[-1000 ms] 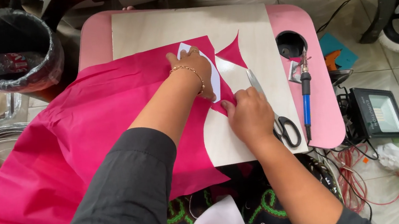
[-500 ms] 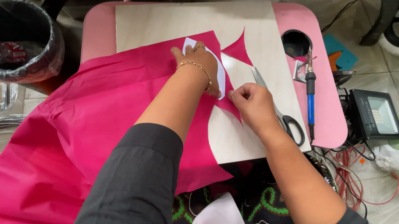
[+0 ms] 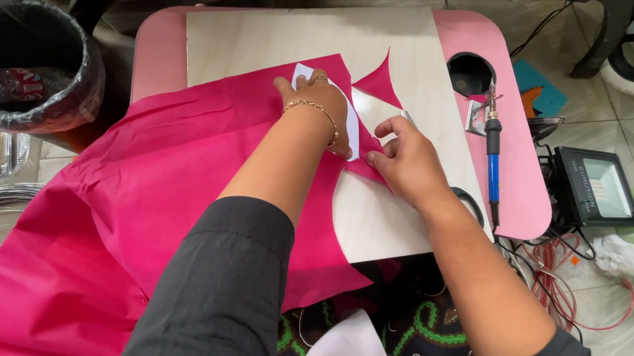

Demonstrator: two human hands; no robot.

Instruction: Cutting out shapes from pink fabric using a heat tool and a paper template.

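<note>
**Pink fabric pinned flat under two hands**

Bright magenta fabric, thin and slightly creased, spread across the left half of a small pink-edged lap table with a pale wooden top, spilling off its left and near edges. Curved cut along the right border, ending in a narrow point near the table's middle. Separate pink triangular scrap just beyond, lying on the bare wood. White paper pattern resting on the cloth by the cut edge, mostly covered.

Left hand, bracelet at the wrist, pressed flat with fingers spread over pattern and cloth, holding nothing. Right hand just beside it, fingers half curled, fingertips touching the pointed edge of the cloth; pinch or mere press, cannot tell.

Blue-handled soldering iron on the pink right margin. Black lined bin off the far left corner.
</note>
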